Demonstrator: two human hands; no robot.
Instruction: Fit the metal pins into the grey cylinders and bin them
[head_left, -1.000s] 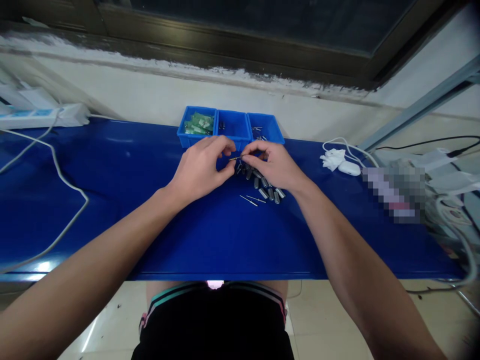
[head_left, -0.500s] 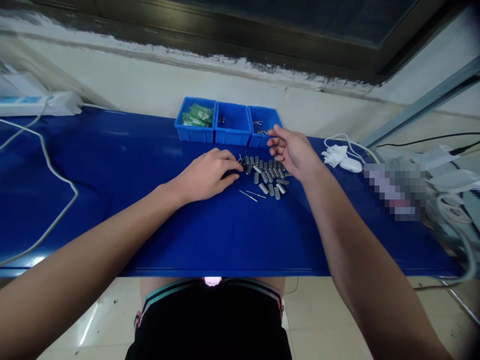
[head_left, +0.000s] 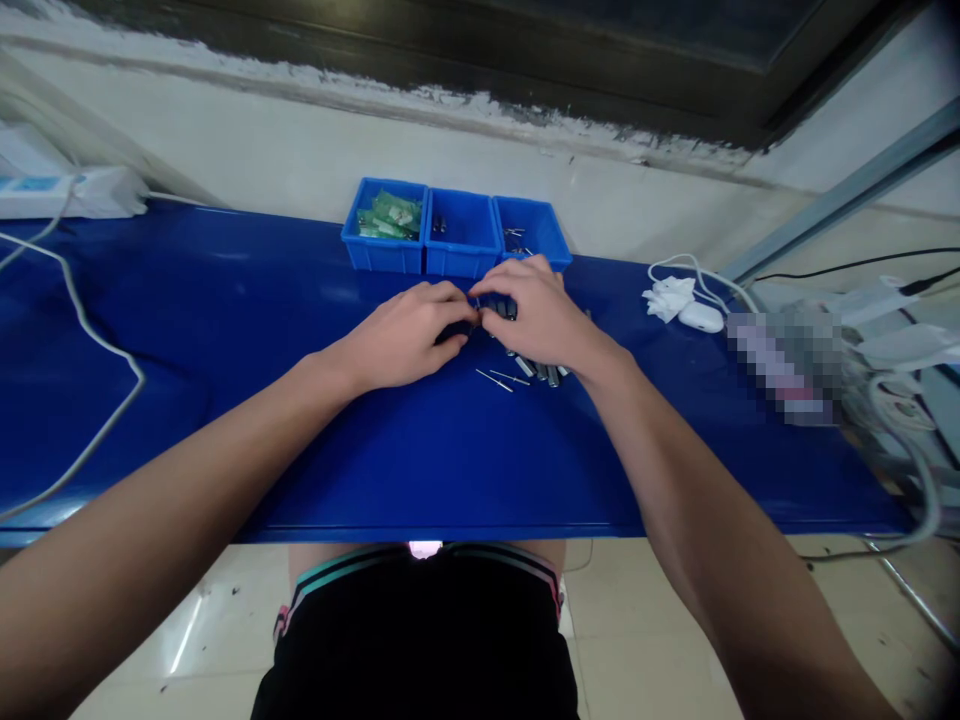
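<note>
My left hand [head_left: 420, 335] rests over the blue table, its thumb and fingers curled together at the left end of a pile of grey metal cylinders [head_left: 553, 375]. From the right, my right hand [head_left: 532, 312] reaches over the pile and hides much of it. Its thumb and forefinger close on a thin metal bit, seemingly a rivet [head_left: 478, 303], right at the left fingertips. What the left fingers pinch is hidden. Two long-pinned rivets [head_left: 495, 380] lie side by side just in front of the pile.
Behind the hands stand three joined blue bins: one with green packets [head_left: 390, 215], a middle bin [head_left: 461, 262] with a few dark parts, and a right bin [head_left: 551, 232] with rivets. A white cable [head_left: 97, 290] crosses the table's left; a white earphone case [head_left: 701, 317] lies right.
My right hand has moved left and down from beside the right bin to the left fingertips, covering much of the pile. My left hand has barely moved.
</note>
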